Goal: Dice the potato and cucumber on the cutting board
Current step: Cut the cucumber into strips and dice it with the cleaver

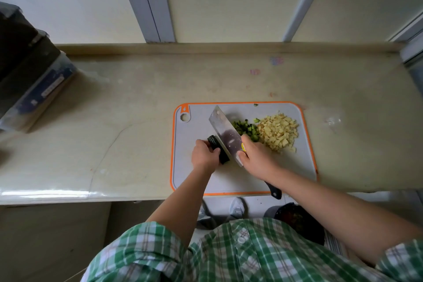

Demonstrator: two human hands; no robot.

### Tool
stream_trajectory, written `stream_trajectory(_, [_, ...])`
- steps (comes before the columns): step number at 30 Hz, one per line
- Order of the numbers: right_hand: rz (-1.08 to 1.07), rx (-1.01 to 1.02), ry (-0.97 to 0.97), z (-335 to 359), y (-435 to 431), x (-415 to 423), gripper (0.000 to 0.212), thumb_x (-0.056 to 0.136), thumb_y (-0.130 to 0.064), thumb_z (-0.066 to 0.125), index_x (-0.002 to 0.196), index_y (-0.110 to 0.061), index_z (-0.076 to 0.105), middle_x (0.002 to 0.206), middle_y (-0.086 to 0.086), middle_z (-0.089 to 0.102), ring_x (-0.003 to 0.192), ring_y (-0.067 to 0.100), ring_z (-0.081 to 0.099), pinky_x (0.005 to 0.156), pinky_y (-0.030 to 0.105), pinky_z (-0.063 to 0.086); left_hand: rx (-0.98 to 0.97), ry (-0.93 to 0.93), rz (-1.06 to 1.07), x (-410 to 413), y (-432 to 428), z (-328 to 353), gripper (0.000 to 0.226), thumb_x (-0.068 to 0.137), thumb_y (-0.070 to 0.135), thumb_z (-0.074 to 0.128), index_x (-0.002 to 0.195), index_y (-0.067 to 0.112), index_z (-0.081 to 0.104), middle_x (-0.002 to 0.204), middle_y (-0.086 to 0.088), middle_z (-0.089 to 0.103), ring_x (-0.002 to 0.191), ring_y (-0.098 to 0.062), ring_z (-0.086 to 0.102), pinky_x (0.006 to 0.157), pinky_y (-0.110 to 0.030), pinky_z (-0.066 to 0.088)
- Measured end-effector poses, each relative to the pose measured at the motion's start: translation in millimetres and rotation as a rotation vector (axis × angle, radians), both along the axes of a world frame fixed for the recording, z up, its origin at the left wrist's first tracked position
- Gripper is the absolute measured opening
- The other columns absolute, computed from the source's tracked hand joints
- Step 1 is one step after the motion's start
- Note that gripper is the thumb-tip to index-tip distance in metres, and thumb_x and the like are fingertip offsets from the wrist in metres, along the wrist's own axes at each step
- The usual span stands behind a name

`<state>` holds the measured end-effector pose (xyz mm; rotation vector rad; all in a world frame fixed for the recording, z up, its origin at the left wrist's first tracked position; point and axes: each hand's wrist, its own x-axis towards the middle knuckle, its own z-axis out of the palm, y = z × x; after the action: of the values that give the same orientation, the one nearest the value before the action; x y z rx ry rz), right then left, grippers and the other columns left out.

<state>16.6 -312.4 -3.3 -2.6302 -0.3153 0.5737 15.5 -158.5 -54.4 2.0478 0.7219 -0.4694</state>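
A grey cutting board [297,167] with an orange rim lies on the counter. On its far right sits a heap of pale diced potato [278,131], and beside it a smaller heap of diced cucumber [246,129]. My left hand [204,155] grips the remaining dark cucumber piece [217,149] against the board. My right hand [256,159] holds the cleaver [225,131] by its handle, its black end [274,191] sticking out past the board's near edge. The blade lies along the cucumber's right side.
The beige counter [114,121] stretches left of the board, with a raised back ledge. A dark box-like appliance [27,71] stands at the far left. A dark bin [299,220] sits on the floor below the counter's near edge.
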Motion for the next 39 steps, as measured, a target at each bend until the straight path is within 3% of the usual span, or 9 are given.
stream_trajectory(7, [0.160, -0.087, 0.019, 17.1, -8.6, 5.9, 0.011, 0.095, -0.015, 0.042, 0.093, -0.015, 0.031, 0.063, 0.001, 0.041, 0.052, 0.021, 0.040, 0.048, 0.033, 0.024, -0.013, 0.001, 0.012, 0.7, 0.6, -4.5, 0.028, 0.092, 0.015, 0.059, 0.115, 0.006, 0.047, 0.111, -0.014, 0.062, 0.098, -0.033, 0.063, 0.085, -0.046, 0.054])
stream_trajectory(16, [0.176, -0.106, 0.049, 21.9, -5.5, 6.0, 0.013, 0.094, -0.013, 0.042, 0.090, -0.013, 0.030, 0.064, 0.002, 0.040, 0.054, 0.023, 0.041, 0.050, 0.034, 0.027, -0.005, 0.002, 0.009, 2.5, 1.4, -10.6, 0.028, 0.092, 0.014, 0.059, 0.116, 0.005, 0.048, 0.111, -0.014, 0.062, 0.101, -0.033, 0.061, 0.088, -0.046, 0.053])
stream_trajectory(22, [0.194, -0.156, 0.122, 29.9, 0.0, 3.5, 0.010, 0.095, -0.011, 0.041, 0.093, -0.013, 0.031, 0.067, 0.001, 0.040, 0.056, 0.015, 0.041, 0.046, 0.031, 0.027, -0.010, 0.003, 0.009, 4.1, 1.3, -14.0, 0.025, 0.090, 0.013, 0.061, 0.110, 0.007, 0.046, 0.106, -0.015, 0.063, 0.093, -0.034, 0.065, 0.083, -0.046, 0.054])
stream_trajectory(25, [0.177, -0.162, 0.136, 26.7, 2.3, -4.4, 0.009, 0.096, -0.012, 0.041, 0.104, -0.008, 0.036, 0.068, -0.001, 0.039, 0.056, 0.012, 0.039, 0.045, 0.028, 0.025, 0.002, 0.002, 0.011, 4.1, 0.6, -12.9, 0.026, 0.090, 0.012, 0.059, 0.112, 0.005, 0.047, 0.107, -0.015, 0.062, 0.097, -0.034, 0.063, 0.085, -0.046, 0.053])
stream_trajectory(34, [0.024, -0.096, 0.135, -12.0, 2.5, -29.5, 0.023, 0.098, -0.013, 0.042, 0.119, -0.006, 0.035, 0.069, 0.001, 0.046, 0.058, 0.020, 0.050, 0.050, 0.034, 0.039, -0.042, 0.008, 0.030, 6.5, 2.1, -26.6, 0.020, 0.086, 0.009, 0.058, 0.099, 0.011, 0.043, 0.094, -0.018, 0.065, 0.083, -0.038, 0.067, 0.075, -0.048, 0.057])
stream_trajectory(39, [0.028, -0.098, 0.095, -14.0, 2.2, -32.5, 0.021, 0.100, -0.017, 0.042, 0.117, -0.007, 0.035, 0.067, -0.001, 0.043, 0.053, 0.016, 0.044, 0.045, 0.030, 0.032, -0.039, 0.009, 0.028, 5.8, 1.9, -26.4, 0.020, 0.086, 0.010, 0.058, 0.101, 0.010, 0.044, 0.095, -0.018, 0.065, 0.083, -0.038, 0.067, 0.075, -0.048, 0.057])
